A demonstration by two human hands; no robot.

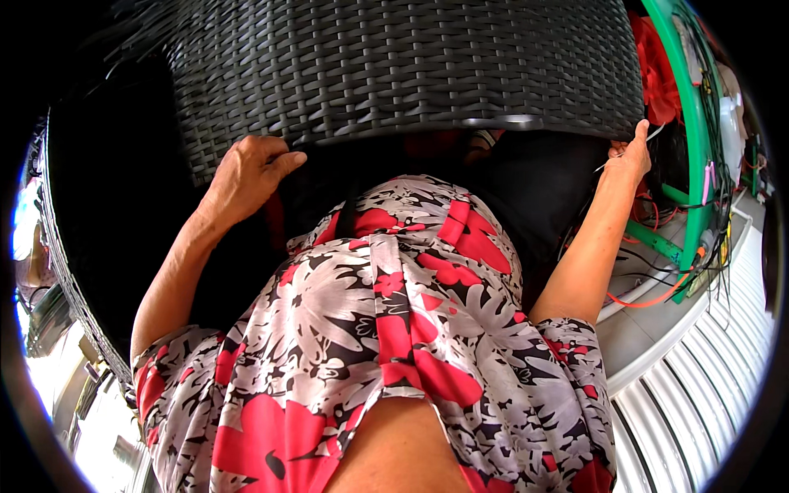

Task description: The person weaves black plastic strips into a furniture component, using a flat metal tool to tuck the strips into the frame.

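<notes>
A dark woven wicker panel spans the top of the view, its lower edge above my lap. At that edge, on the left, my left hand is closed with its fingers curled against the weave and its thumb pointing right. My right hand is at the panel's lower right corner, thumb up. A thin pale rod-like thing sticks out on both sides of its closed fingers; its kind cannot be told. Along the edge between my hands lies a shiny grey strip.
Loose dark strands fan out at the upper left. To the right stands a green frame with red material and tangled cables. An orange cable runs over the tiled floor, beside white ridged sheeting.
</notes>
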